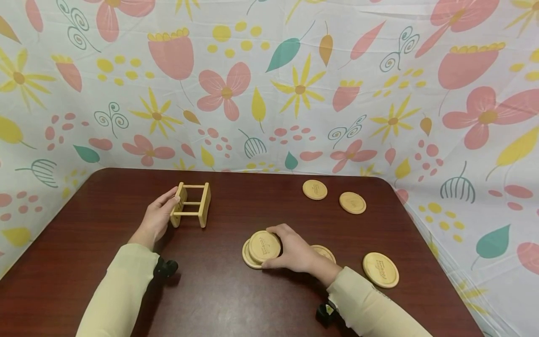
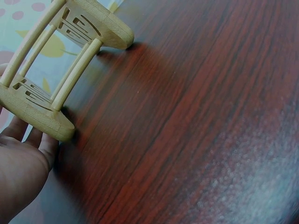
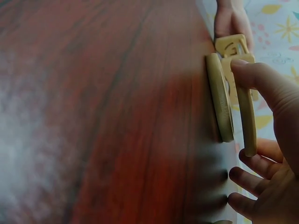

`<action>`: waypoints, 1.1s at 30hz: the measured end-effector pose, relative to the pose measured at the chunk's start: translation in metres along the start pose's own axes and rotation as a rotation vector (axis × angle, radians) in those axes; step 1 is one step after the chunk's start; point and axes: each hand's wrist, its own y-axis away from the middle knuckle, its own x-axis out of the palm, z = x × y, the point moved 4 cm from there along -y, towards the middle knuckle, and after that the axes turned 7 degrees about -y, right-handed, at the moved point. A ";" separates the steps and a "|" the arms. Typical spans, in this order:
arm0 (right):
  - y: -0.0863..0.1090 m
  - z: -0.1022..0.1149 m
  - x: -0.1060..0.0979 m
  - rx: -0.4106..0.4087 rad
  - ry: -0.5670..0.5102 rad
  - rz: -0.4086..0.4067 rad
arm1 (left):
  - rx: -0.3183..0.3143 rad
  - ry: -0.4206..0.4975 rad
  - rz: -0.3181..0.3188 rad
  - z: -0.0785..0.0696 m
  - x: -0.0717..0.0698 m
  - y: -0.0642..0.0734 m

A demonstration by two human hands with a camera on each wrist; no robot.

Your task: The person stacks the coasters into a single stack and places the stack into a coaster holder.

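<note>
On the left part of the table stands a small wooden coaster holder [image 1: 190, 204], two slotted side panels joined by rods. My left hand [image 1: 156, 219] grips its left panel; in the left wrist view the fingers [image 2: 33, 137] pass behind the panel. Near the table's middle, my right hand [image 1: 296, 249] pinches a round wooden coaster [image 1: 264, 246] between thumb and fingers. A second coaster [image 1: 248, 259] lies on the table, partly hidden under the held one. In the right wrist view a gap shows between the held coaster [image 3: 246, 114] and the lower coaster [image 3: 219, 98].
Two coasters lie at the back right, one [image 1: 315, 189] left of the other [image 1: 353, 203]. Another coaster [image 1: 381, 270] is at the right, and one [image 1: 324, 253] is partly hidden behind my right wrist. A flowered cloth [image 1: 269, 93] hangs behind the dark table [image 1: 219, 299].
</note>
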 end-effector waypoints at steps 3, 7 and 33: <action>0.000 0.002 0.001 -0.007 0.011 0.006 | 0.001 0.002 0.000 0.000 0.000 0.000; -0.001 0.005 0.003 -0.026 0.017 0.012 | -0.003 -0.001 -0.007 0.000 0.000 -0.001; -0.002 0.012 0.011 -0.004 0.133 0.074 | -0.015 -0.004 -0.014 -0.001 0.001 0.000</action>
